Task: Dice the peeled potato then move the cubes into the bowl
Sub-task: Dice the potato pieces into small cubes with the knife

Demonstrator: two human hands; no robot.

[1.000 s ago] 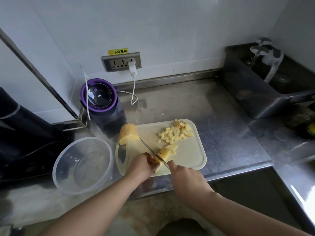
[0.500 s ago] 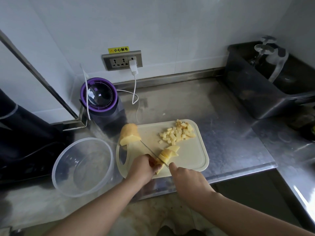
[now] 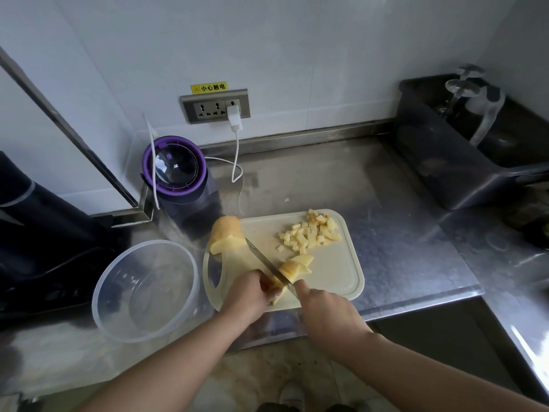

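A pale cutting board (image 3: 335, 269) lies on the steel counter. My left hand (image 3: 246, 295) grips a potato piece (image 3: 289, 270) near the board's front edge. My right hand (image 3: 323, 310) holds a knife (image 3: 269, 264) whose blade lies across that piece, tip pointing back left. Slices lean off the piece to the right. A pile of potato cubes (image 3: 312, 233) sits at the board's back right. A large potato chunk (image 3: 225, 236) lies at the back left corner. The clear plastic bowl (image 3: 145, 289) stands left of the board, with no cubes in it.
A purple-rimmed blender (image 3: 178, 173) stands behind the board, its white cable plugged into the wall socket (image 3: 215, 106). A dark appliance (image 3: 38, 221) sits at far left. A dark tub (image 3: 463, 150) with a tap is at the back right. The counter edge runs just below the board.
The knife blade has shifted slightly along the potato piece while both hands stay in place. The camera has tilted a little.
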